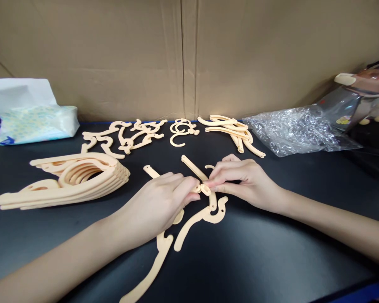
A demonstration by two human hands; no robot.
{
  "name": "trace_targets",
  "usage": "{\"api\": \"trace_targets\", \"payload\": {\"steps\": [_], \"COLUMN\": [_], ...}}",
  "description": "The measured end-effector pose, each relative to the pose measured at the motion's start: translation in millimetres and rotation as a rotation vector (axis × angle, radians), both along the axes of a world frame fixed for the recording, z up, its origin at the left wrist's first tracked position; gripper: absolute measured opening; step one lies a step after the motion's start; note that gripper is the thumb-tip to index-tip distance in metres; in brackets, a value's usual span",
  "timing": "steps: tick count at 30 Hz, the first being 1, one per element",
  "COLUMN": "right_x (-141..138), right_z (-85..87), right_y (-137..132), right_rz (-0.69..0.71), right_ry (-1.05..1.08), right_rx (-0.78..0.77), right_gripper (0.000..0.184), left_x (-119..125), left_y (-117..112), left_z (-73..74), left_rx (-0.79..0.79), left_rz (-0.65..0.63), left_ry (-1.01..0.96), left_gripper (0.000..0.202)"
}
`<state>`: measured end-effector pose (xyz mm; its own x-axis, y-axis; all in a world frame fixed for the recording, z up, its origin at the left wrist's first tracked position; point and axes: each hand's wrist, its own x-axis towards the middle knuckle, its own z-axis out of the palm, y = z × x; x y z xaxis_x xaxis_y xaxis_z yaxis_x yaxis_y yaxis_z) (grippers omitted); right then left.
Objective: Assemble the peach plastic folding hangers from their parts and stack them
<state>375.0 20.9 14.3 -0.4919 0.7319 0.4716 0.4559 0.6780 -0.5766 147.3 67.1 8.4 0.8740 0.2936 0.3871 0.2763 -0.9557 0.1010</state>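
My left hand (164, 206) is closed, pinching a peach plastic hanger part (196, 189) with a hole near its end. Opposite it, my right hand (243, 179) grips a hanger hook whose oval base (205, 190) meets that part at the fingertips. A curved tip (209, 167) shows behind the right fingers. Under the hands lie a straight hanger bar (194, 167) and a curved hanger arm (189, 227) with a hooked end (220, 212). Another long curved arm (151, 273) extends toward me from below my left hand, which partly hides it.
Folded hangers are stacked (82, 181) at left, near a tissue pack (38, 122). Farther back lie loose hanger arms (142, 134), hooks (178, 134) and bars (230, 128). Crumpled clear plastic (297, 130) and a transparent bottle (347, 105) are at right. Cardboard (113, 59) stands behind.
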Motion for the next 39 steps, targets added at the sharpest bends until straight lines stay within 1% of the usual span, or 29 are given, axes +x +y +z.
{"api": "trace_targets", "payload": {"steps": [8,12,16,19,22,23,26,28,30,34,39], "right_x": [-1.2,-0.4,-1.7,-2.7,-2.1,-1.5,0.7,2.1,3.1,3.1,1.8], "right_z": [1.0,2.3,3.9,4.5,3.3,2.6,0.9,0.8,1.3,1.4,-0.1], "right_y": [-1.5,-1.4,-3.5,-4.6,-4.2,-3.8,-2.6,-2.5,-2.8,-3.3,-2.3], "right_rz": [-0.004,-0.011,-0.025,-0.038,-0.065,-0.077,-0.108,-0.11,-0.1,-0.088,-0.11], "right_ry": [-0.06,-0.148,-0.264,-0.316,-0.325,-0.319,-0.281,-0.264,-0.276,-0.315,-0.316], "right_rx": [0.008,0.086,0.153,0.193,0.245,0.262,0.281,0.281,0.294,0.328,0.331], "right_gripper": [0.017,0.015,0.02,0.022,0.022,0.021,0.016,0.015,0.016,0.018,0.02], "left_x": [1.1,1.7,1.2,0.8,-0.1,-0.6,-3.1,-4.8,-5.7,-5.5,-4.9], "left_y": [-2.0,-1.4,-1.2,-1.4,-1.5,-1.5,-1.2,-0.9,-0.4,0.4,0.5], "left_z": [1.7,3.7,5.3,5.9,5.5,5.1,3.4,2.7,2.6,2.7,2.4], "left_rx": [-0.045,-0.039,-0.033,-0.057,-0.096,-0.11,-0.138,-0.135,-0.101,-0.006,-0.034], "left_rz": [-0.004,0.013,0.052,0.067,0.075,0.083,0.108,0.09,0.049,-0.001,0.029], "left_ry": [0.023,0.023,0.021,0.017,-0.01,-0.02,-0.071,-0.105,-0.109,-0.095,-0.088], "left_gripper": [0.032,0.035,0.036,0.03,0.013,0.01,0.017,0.013,0.01,0.012,0.012]}}
